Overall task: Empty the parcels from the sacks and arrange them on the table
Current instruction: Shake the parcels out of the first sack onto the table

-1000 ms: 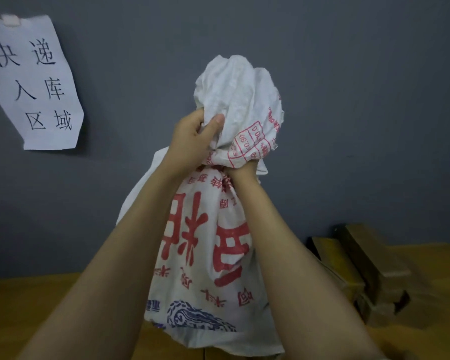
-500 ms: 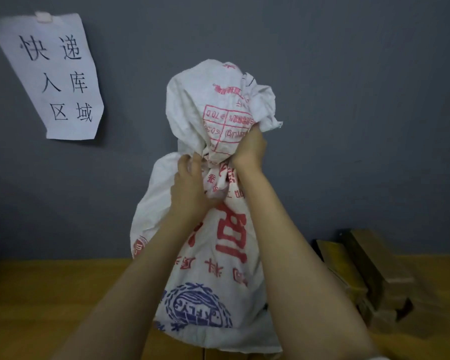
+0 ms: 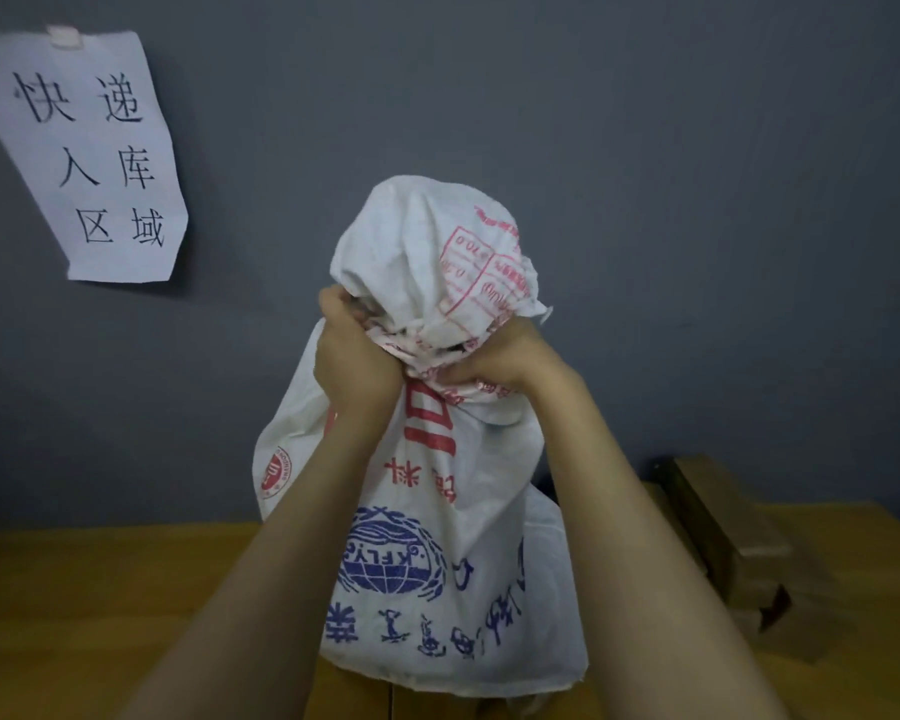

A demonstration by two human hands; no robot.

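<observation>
1. A paper sign with hand-written characters is taped to the grey wall at far left, well apart from the work.
2. Below it lies the wooden table; this left stretch is where parcels would, I judge, be set in order.
3. The left hand is clenched round the bunched neck of the woven sack, knuckles toward the camera, fingers buried in the folds.
4. The woven sack hangs between both forearms with its long axis upright. Its printing reads upside down, so it seems to be inverted: the balled end sits above the fists and the loose hem reaches down to the table edge. Whether anything remains inside, I cannot tell.
5. The right hand grasps the same neck from the other side, touching the cloth just beside the left; neither hand is nearer than the other.
6. The coming move turns on this: the sack's body lies straight below both fists, so a lift or shake along that upright axis should send its contents downward.
7. At far right, brown cardboard parcels sit piled on the table against the wall, nearer the right arm.
</observation>
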